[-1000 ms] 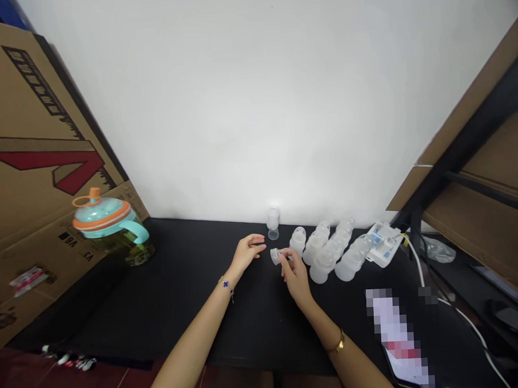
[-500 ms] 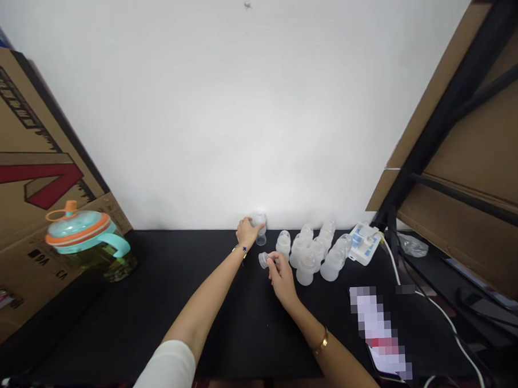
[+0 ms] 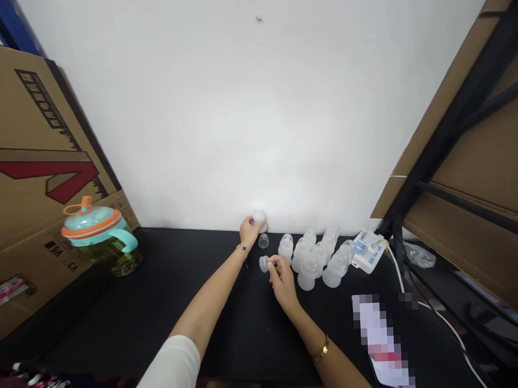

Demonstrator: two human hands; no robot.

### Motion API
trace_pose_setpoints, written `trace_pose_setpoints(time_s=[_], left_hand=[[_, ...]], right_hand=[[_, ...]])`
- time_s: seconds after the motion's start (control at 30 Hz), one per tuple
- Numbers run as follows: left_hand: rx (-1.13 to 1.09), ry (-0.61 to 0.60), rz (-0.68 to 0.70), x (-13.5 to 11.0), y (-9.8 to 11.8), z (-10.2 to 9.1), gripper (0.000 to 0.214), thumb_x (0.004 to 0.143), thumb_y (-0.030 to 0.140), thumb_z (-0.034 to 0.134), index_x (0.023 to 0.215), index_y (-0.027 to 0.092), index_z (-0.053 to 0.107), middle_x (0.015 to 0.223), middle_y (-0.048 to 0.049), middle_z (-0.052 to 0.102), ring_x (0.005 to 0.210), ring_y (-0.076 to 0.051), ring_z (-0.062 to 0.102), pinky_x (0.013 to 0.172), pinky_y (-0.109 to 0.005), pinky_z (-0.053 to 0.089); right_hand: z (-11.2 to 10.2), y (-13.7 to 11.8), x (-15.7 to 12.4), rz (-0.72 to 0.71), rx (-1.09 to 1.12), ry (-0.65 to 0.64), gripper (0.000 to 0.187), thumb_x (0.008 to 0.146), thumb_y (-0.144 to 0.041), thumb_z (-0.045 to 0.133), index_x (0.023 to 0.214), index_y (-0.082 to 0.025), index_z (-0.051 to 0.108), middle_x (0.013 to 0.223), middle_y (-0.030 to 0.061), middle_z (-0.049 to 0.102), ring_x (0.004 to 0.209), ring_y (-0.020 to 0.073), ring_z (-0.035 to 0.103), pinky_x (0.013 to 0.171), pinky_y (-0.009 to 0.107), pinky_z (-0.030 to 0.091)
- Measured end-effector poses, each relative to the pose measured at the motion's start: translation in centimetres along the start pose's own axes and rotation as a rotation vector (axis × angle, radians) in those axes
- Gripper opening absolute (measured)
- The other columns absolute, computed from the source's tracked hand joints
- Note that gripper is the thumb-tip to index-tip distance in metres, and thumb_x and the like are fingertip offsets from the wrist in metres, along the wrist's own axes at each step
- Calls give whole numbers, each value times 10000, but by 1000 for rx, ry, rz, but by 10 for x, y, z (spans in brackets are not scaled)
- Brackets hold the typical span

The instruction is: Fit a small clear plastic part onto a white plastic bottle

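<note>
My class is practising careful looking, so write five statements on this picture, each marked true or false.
1. The left grip holds a whitish bottle; the right grip, a clear ribbed piece. True.
2. A jug stands left of both grips. True.
3. The left grip touches the jug. False: they are apart.
4. A clear dome sits on the black table. True.
5. The right grip holds the dome. False: it holds the ribbed piece.

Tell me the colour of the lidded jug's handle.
The jug handle is light turquoise; it shows best in the head view.
</note>
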State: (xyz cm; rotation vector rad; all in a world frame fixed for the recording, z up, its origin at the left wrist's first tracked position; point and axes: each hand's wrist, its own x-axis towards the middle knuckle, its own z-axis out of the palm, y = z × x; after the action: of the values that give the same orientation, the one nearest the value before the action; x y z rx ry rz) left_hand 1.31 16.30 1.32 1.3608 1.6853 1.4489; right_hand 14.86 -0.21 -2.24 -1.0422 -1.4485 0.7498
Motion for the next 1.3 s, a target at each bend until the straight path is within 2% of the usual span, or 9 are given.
trace_pose_setpoints(time_s=[0.13,0.23,0.33,0.5,0.67,0.87,1.07,1.3], left_hand=[[-177,36,56,-10,-2,-28,415,745,443,780,1065,199,679,1186,-121,724,1164,-272,646,969,-347,463],[-283,9,80,-28,-4,-50,423,745,485,769,1030,183,692,1109,-117,741,1088,-265,676,911,-332,498],[-446,-97,70,-52,-3,-69,430,740,498,783,1006,167,713,991,-85,746,961,-237,688,838,-306,509],[-636,-278,-77,-82,-1,-88,365,754,502,804,838,161,708,771,-4,669,727,-146,607,657,-231,440],[-749,-306,-166,-94,-10,-88,425,718,509,830,919,143,749,862,-45,724,773,-172,648,676,-249,475],[-812,-329,-298,-101,-17,-82,548,726,596,776,1014,130,762,1008,-130,763,888,-261,704,749,-327,534],[-780,-485,-208,-117,-10,-81,475,764,483,806,1089,140,759,992,-97,756,859,-217,685,721,-269,483],[-639,-475,-97,-125,-6,-82,411,745,409,825,1084,193,736,1115,-79,748,1060,-252,677,873,-278,487]], right_hand=[[-1,-4,0,17,26,-9,239,987,-440,523,934,-221,602,915,26,587,597,123,532,473,232,412],[-1,-8,1,20,38,-15,249,979,-447,544,911,-218,617,922,29,584,601,121,539,464,229,411],[-2,-11,2,31,62,-2,279,960,-478,574,889,-213,626,920,32,582,597,120,544,450,226,412],[-3,-12,2,92,92,24,315,932,-521,616,885,-209,625,870,28,613,571,119,540,425,221,398],[-4,-12,0,108,79,11,329,939,-536,605,915,-210,636,802,21,633,554,125,545,425,223,396],[-5,-8,0,97,53,17,360,941,-562,598,944,-204,638,973,68,687,572,128,571,429,240,412],[-6,-6,-1,95,35,31,366,962,-555,582,1038,-204,653,955,68,683,603,140,591,455,248,427],[-7,-8,-2,106,39,65,382,965,-570,567,1047,-203,629,833,36,650,595,144,573,468,251,417]])
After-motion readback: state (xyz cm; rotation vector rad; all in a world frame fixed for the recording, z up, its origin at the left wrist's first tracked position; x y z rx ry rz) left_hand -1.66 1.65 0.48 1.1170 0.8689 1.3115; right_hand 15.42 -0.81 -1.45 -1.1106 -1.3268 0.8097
